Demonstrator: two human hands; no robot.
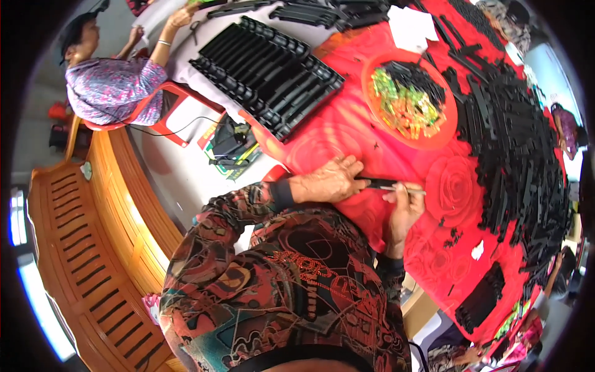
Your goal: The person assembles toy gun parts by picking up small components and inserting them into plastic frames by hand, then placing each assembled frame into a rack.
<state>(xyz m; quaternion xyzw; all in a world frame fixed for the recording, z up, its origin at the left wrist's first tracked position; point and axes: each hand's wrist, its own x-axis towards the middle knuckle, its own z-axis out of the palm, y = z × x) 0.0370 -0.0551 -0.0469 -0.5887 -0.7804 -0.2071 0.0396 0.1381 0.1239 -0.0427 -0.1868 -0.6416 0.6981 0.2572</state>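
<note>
My left hand (331, 178) is closed round a short black plastic part (373, 183), low over the red rose-patterned tablecloth (328, 142). Between thumb and fingers, my right hand (403, 214) grips a slim pen-like tool (416, 191) with a pale handle. Its thin metallic tip points left and meets the black part; whether it is a blade I cannot tell. Beyond my hands, a round orange-red tray (455, 124) holds small green, yellow and orange pieces beside black strips. A black rack (273, 74) with rows of long black parts lies past my left hand.
A large heap of black plastic strips (514, 149) covers the table's right side. A smaller black stack (483, 297) lies at the near right edge. White paper (412, 28) lies at the back. A co-worker (118, 87) sits far left, near a wooden bench (93, 248).
</note>
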